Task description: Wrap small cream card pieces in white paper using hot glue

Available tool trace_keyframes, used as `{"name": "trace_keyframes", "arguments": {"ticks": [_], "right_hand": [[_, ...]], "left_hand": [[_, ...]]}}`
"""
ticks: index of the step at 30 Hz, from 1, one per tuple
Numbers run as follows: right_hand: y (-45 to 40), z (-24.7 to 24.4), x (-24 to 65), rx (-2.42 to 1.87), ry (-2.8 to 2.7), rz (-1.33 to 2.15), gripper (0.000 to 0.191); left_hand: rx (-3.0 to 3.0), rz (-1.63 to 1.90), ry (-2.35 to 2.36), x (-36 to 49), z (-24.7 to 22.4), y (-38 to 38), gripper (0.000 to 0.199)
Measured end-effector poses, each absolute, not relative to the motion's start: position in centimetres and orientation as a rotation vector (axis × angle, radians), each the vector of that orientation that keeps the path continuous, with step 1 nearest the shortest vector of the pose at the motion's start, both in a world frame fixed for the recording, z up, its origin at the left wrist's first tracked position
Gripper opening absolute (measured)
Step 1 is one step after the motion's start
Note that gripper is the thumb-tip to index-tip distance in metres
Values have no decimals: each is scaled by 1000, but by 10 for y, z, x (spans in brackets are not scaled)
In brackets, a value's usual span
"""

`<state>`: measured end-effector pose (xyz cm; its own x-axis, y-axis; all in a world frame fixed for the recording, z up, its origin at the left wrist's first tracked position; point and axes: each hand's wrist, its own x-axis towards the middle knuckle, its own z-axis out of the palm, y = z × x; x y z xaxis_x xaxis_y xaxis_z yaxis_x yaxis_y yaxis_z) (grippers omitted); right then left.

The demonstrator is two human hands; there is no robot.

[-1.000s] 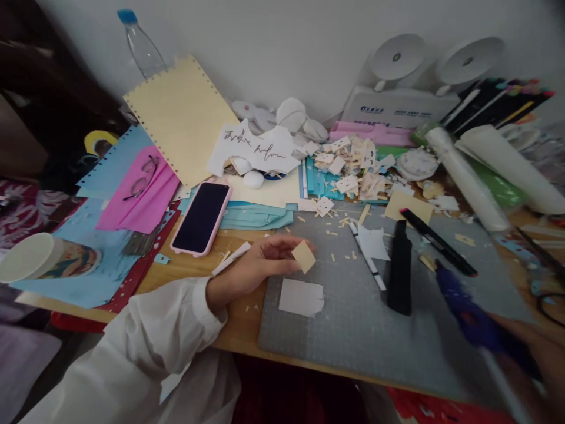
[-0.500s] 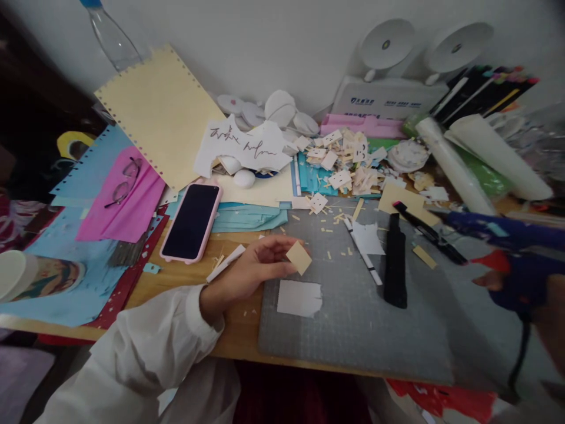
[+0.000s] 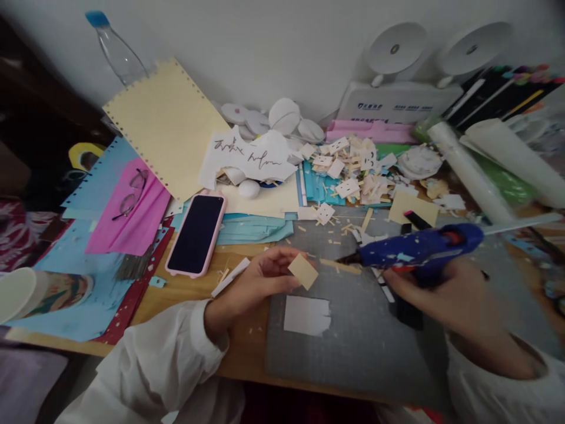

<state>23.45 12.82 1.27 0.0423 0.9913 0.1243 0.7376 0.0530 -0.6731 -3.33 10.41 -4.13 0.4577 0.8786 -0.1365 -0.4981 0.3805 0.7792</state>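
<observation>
My left hand [image 3: 269, 275] pinches a small cream paper square [image 3: 303, 271] by its edge, above the left part of the grey cutting mat [image 3: 353, 359]. Wrapped round the handle of a blue hot glue gun [image 3: 410, 250] is my right hand [image 3: 459, 300], blurred. A glue stick [image 3: 521, 225] juts from the gun's back end. The nozzle points left towards the square, with a gap between them. In that gap shows a narrow cream strip [image 3: 339, 266]; whether it lies on the mat or touches the nozzle I cannot tell. A white paper piece [image 3: 306, 315] lies below my left hand.
A phone [image 3: 196, 235] and folded teal paper [image 3: 253, 227] lie left of the mat. Many small paper pieces with drawn faces [image 3: 348, 188] are heaped behind it. A paper cup [image 3: 44, 291] lies at far left, and a lamp [image 3: 397, 50] stands at the back right.
My right hand has brought the glue gun left from the right edge to over the mat, near the paper square. My left hand keeps its pinch. The view has shifted slightly.
</observation>
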Motion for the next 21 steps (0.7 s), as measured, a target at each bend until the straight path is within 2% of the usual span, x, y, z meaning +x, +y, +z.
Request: {"name": "trace_keyframes", "arguments": {"ticks": [5,12,14,16,21], "right_hand": [[122,-8,236,-1620,-1813,587,20],[121,-14,241,-1772,-1952,171,19],[123,-18,243,-1785,-2049,53,25],[125,-21,244,-1791,-2124,12,30],[128,-24,240,-1864,-2222,-11,27]], "left_hand": [[710,956,594,-34,-40,103,34],[696,1019,650,-39,-37,105,33],[668,1075,688,-41,-36,106,33],[621,1098,693,-43,-36,107,34],[563,1060,667,-42,-37,106,35]]}}
